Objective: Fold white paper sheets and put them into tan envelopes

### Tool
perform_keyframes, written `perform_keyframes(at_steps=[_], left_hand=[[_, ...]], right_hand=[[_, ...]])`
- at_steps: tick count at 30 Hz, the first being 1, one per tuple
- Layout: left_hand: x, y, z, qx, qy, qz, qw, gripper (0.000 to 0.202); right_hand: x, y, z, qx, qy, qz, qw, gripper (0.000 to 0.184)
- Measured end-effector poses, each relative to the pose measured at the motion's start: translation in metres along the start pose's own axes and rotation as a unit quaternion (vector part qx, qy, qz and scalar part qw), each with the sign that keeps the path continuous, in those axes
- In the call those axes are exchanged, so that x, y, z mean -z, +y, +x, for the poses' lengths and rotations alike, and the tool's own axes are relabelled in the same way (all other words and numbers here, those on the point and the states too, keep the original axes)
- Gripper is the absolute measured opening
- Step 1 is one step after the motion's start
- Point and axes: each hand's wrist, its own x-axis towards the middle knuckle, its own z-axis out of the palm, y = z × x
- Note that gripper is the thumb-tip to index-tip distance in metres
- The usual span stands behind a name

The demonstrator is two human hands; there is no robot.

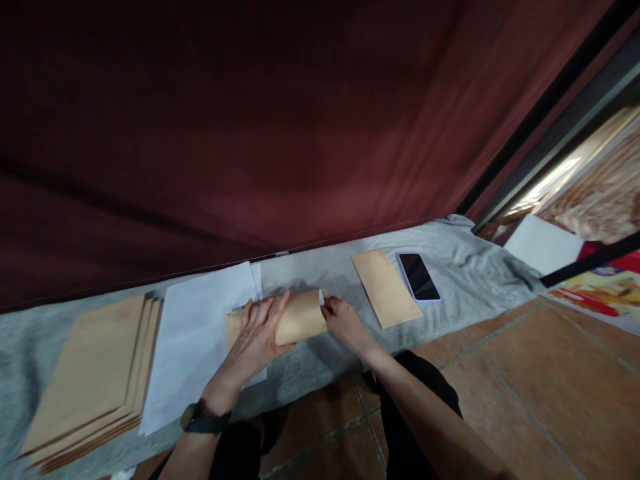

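A tan paper envelope (303, 317) lies on the grey cloth in front of me, bowed upward in the middle. My left hand (257, 330) holds it across its left part, thumb at the near edge and fingers spread over the far side. At the right end, a bit of white paper (321, 298) shows in the envelope's mouth. My right hand (345, 323) is closed there, its fingertips pinching at the white paper and partly hidden by the envelope's edge.
Left of my hands lie white paper sheets (193, 340) and a stack of tan envelopes (93, 367). Another tan envelope (385, 287) and a phone (419, 277) lie to the right. A grey cloth (465, 267) covers the narrow surface before a dark red curtain (300, 133).
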Motion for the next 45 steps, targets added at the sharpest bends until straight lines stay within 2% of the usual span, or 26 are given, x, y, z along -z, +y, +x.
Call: perform_keyframes(at_steps=[6,12,14,18,19,23,26,36,40,42,45], left_hand=[[0.001,0.0,0.001,0.002,0.001,0.006,1.0,0.109],[0.0,-0.003,0.001,-0.006,0.02,0.01,1.0,0.11],[0.0,-0.004,0.001,-0.011,0.027,0.014,0.999,0.108],[0.0,-0.004,0.003,-0.027,0.043,0.022,0.998,0.103],[0.0,-0.004,0.003,-0.031,0.046,0.024,0.998,0.102],[0.001,-0.003,0.004,-0.044,0.056,0.03,0.997,0.1],[0.002,-0.001,0.005,-0.047,0.056,0.03,0.997,0.098],[0.002,0.0,0.005,-0.053,0.052,0.028,0.997,0.097],[0.002,0.001,0.005,-0.049,0.053,0.033,0.997,0.096],[0.004,0.004,0.005,-0.038,0.071,0.031,0.996,0.096],[0.009,0.014,0.008,0.021,0.134,0.004,0.991,0.088]], right_hand=[[0.001,-0.001,-0.001,0.018,0.034,0.025,0.999,0.012],[0.005,-0.004,-0.002,0.031,0.062,0.105,0.992,0.016],[0.005,-0.004,-0.003,0.026,0.068,0.142,0.987,0.023],[0.004,-0.001,0.0,-0.013,0.085,0.218,0.972,0.051],[0.003,0.001,0.001,-0.024,0.08,0.234,0.969,0.052],[0.004,0.009,0.008,-0.045,0.012,0.28,0.959,0.022],[0.004,0.013,0.011,-0.049,0.007,0.281,0.958,0.011],[0.004,0.017,0.01,-0.04,0.018,0.272,0.961,0.01],[0.004,0.017,0.012,-0.048,0.023,0.301,0.952,0.011],[0.004,0.017,0.014,-0.056,0.031,0.324,0.944,0.013],[0.005,0.017,0.015,-0.064,0.059,0.34,0.936,0.018]])
